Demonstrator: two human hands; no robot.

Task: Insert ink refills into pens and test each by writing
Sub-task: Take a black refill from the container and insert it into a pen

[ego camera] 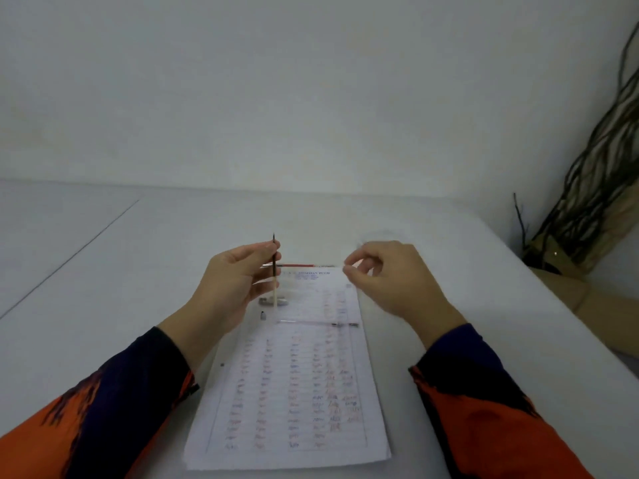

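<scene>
Fingers of the left hand (230, 283) pinch an ink refill (274, 271) and hold it upright above the far end of the paper, dark tip pointing up, pale lower end hanging free just over the sheet. Right hand (387, 280) is raised to the right of it, well apart, thumb and forefinger curled toward each other; motion blur hides whether anything small sits between them, so I cannot tell. Lined sheet of paper (294, 385) lies on the white table (103, 271) between both forearms, with rows of short red and blue test scribbles. On the sheet: a clear pen barrel (316, 323) lying crosswise, a small grey part (263, 316) just left of it, and another small clear piece (280, 301) partly behind the refill. A red pen (297, 265) lies crosswise at the far edge of the sheet. Both sleeves (484, 409) are dark blue and orange. Far right: a bundle of dark twigs (594, 188) against the wall.
</scene>
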